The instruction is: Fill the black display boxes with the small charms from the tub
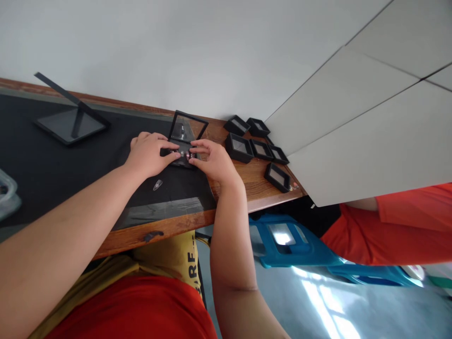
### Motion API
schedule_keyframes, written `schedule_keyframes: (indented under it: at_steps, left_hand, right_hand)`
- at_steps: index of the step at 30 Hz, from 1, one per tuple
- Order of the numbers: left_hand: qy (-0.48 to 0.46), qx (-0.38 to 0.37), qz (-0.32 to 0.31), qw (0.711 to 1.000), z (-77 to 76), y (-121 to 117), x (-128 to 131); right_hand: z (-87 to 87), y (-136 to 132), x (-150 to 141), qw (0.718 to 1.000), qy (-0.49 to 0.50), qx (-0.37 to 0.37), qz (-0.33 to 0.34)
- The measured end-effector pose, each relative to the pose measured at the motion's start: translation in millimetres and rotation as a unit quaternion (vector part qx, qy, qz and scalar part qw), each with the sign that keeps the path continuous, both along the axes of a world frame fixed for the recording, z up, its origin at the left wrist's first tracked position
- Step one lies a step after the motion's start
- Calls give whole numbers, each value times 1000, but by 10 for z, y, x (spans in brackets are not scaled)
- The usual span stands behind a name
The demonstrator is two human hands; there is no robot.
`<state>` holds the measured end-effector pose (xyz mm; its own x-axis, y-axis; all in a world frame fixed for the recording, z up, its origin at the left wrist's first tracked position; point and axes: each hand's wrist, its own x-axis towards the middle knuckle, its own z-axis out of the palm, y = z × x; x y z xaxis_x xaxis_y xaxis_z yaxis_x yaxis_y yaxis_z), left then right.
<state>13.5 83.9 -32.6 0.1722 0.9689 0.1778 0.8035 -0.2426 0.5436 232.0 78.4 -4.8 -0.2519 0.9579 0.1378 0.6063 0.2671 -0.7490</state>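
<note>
An opened black-framed display case [188,126] stands on the dark mat, its clear lid tilted up at the back. Over its lower half my left hand [150,153] comes in from the left, thumb and fingers drawn together at small shiny pieces [182,153]. From the other side my right hand [217,162] pinches close to a reddish, glittering bit [188,155]. These pieces are too small and too covered by fingers to name. On the mat in front of the case lies a small clear sliver [157,185], apart from both hands.
A larger black frame [72,125] stands opened at the left, and a clear plastic container [7,195] shows at the left edge. Several small black boxes [240,147] sit on the wooden table [254,183] to the right. Blue chairs [300,245] and a person in a red garment [395,230] are beyond a white partition.
</note>
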Motion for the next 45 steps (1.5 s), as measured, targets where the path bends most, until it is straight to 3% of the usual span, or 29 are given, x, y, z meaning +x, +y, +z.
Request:
schedule_keyframes:
  at_steps: [12, 25, 32, 41, 45]
  left_hand:
    - [-2, 8, 0, 1000, -11, -9, -2]
    - [10, 3, -2, 1000, 22, -22, -11]
    - [15, 1, -2, 1000, 23, -18, -23]
    - [18, -3, -5, 1000, 34, -31, -20]
    - [21, 2, -7, 1000, 10, -29, -21]
  right_hand:
    - [44, -35, -87, 998, -55, 19, -4]
    - [58, -42, -73, 998, -44, 38, -12]
    - [115, -98, -160, 993, 9, 115, -15]
    - [178, -241, -386, 973, -87, 209, -38]
    - [156, -326, -500, 963, -86, 256, -22]
